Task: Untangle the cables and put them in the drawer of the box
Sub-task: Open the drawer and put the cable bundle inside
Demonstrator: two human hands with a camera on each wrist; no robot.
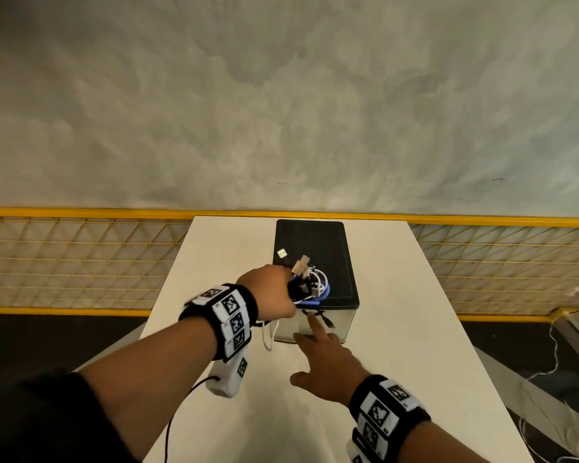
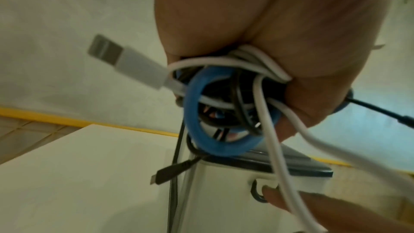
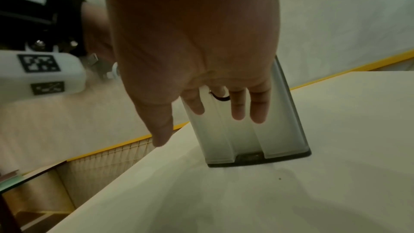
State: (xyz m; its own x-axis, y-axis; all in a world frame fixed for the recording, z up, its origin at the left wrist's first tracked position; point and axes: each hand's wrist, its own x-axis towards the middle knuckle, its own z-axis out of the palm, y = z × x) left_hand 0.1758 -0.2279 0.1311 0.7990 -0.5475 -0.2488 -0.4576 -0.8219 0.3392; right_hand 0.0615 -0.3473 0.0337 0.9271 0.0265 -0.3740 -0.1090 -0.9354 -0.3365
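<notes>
My left hand [image 1: 271,289] grips a tangled bundle of cables [image 1: 310,282], white, blue and black, just over the front of the black-lidded box [image 1: 315,242]. In the left wrist view the cables [image 2: 224,109] loop below my fist [image 2: 268,24]. A white plug [image 2: 134,66] sticks out left, and white strands hang past the box [image 2: 224,183]. My right hand [image 1: 325,355] reaches out, fingers straight. Its index fingertip [image 2: 280,199] touches the top of the translucent drawer front [image 3: 246,139], by a small black loop [image 3: 220,96]. The drawer looks closed.
The box stands mid-way along a narrow white table [image 1: 415,329] whose side edges lie close on both sides. A small white tag [image 1: 282,252] lies on the lid. A yellow mesh fence [image 1: 81,262] runs behind. Loose white wires [image 1: 549,372] lie on the floor at right.
</notes>
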